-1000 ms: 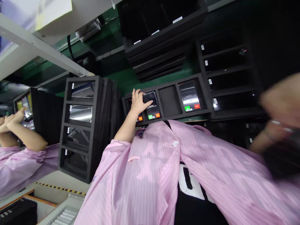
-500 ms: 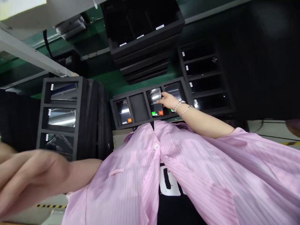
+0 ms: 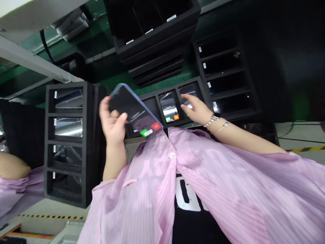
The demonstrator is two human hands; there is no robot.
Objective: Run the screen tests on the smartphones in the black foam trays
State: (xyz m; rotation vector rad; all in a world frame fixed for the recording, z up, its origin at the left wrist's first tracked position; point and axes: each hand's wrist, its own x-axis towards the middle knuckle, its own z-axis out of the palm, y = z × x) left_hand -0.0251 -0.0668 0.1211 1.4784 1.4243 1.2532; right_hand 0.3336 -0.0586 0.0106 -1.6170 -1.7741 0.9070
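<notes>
At the far left edge a bare arm [image 3: 11, 166] and a pink sleeve [image 3: 17, 189] show, though I can't tell whose they are. Next to them stands a black foam rack [image 3: 48, 145] of four slots, with silvery devices lying in the upper two and darker shapes in the lower two.

Moving right, the right grip [image 3: 113, 123] is closed on a blue-edged phone [image 3: 134, 110], fingers behind it and thumb on its near edge. The phone is tilted and held up over the left end of a long black foam tray [image 3: 154, 94]. Its lit screen shows a green and a red button.

In that tray, a second phone [image 3: 169, 107] sits upright in its compartment with a green and an orange button showing. Just right of it, the left grip [image 3: 195, 110] is open, its fingers spread and reaching over a third phone [image 3: 188, 98] in the next compartment, which they partly hide. Two thin bracelets [image 3: 214, 122] circle that wrist.

Above the tray is a stack of empty-looking foam trays [image 3: 149, 40], and further right is another slotted foam rack [image 3: 223, 74]. Below everything, a pink striped smock [image 3: 218, 193] hangs open over a black printed shirt [image 3: 188, 203]. Yellow-and-black tape [image 3: 304, 148] runs along the floor at the right.
</notes>
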